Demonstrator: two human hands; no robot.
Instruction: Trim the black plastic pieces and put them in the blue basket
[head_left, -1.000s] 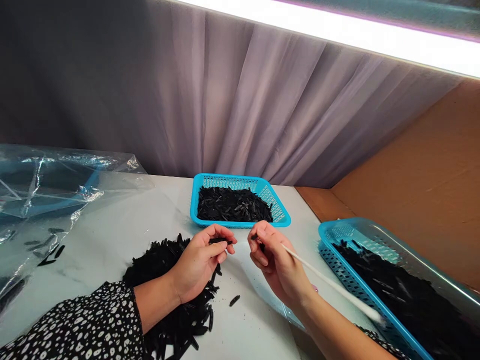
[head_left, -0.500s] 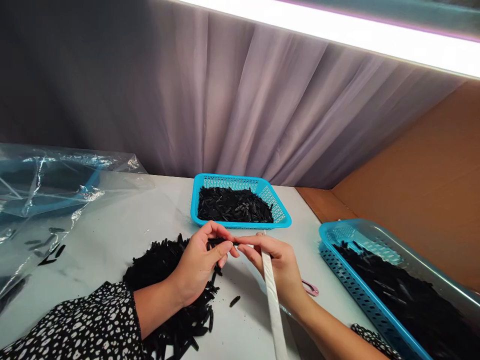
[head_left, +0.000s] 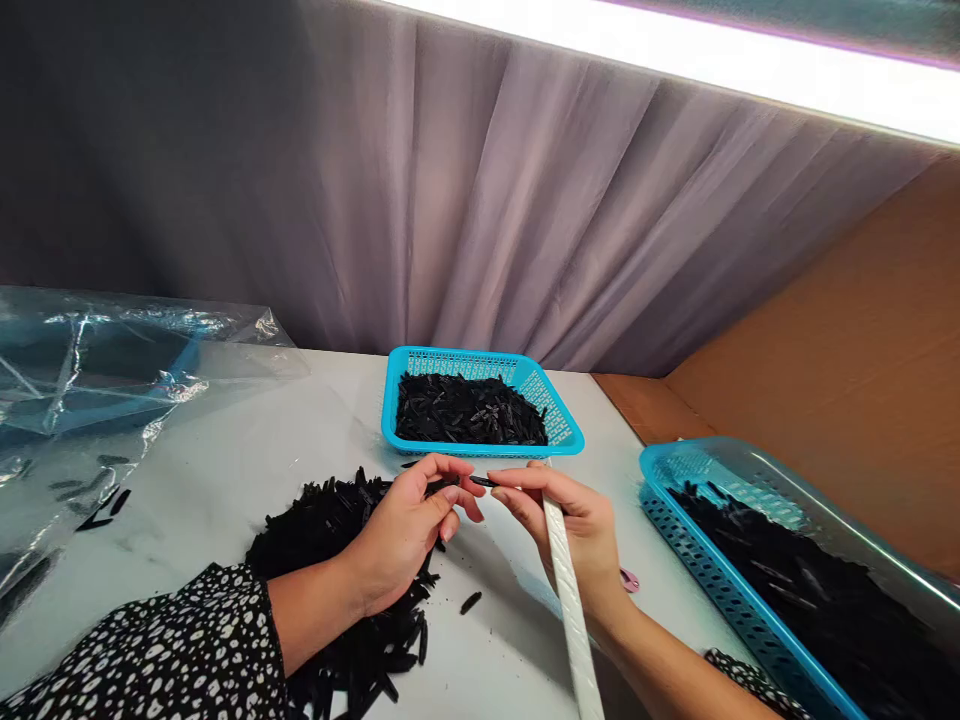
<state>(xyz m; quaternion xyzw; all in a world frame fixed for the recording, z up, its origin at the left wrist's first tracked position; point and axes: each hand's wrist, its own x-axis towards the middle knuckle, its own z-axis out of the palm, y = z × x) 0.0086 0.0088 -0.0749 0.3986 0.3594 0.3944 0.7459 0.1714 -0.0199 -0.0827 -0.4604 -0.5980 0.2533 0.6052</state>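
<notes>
My left hand [head_left: 411,530] is closed on one or more slender black pieces [head_left: 441,486], pinched between thumb and fingers. Opposite it, my right hand [head_left: 574,530] pinches a single slender black piece [head_left: 481,481] between thumb and forefinger, close to the left fingertips. A long white stick [head_left: 568,600] with a wrapped-looking surface is also in my right hand, running from between the fingers down to the lower edge of the view. Beneath and left of my left hand lies a heap of similar black pieces [head_left: 322,530]. One loose black piece [head_left: 470,602] rests on the table between my forearms.
A blue perforated basket [head_left: 559,443] holding black pieces stands at the back of the white table [head_left: 225,440]. Another blue basket [head_left: 724,590], with black pieces and a clear cover, is at right. Clear plastic [head_left: 247,330] lies left. A pink clip-like object [head_left: 630,580] is partly hidden.
My right hand has moved slightly right, away from the left, with the white stick and a black piece in its pinch. A gap now shows between the fingertips. The left hand barely shifted.
</notes>
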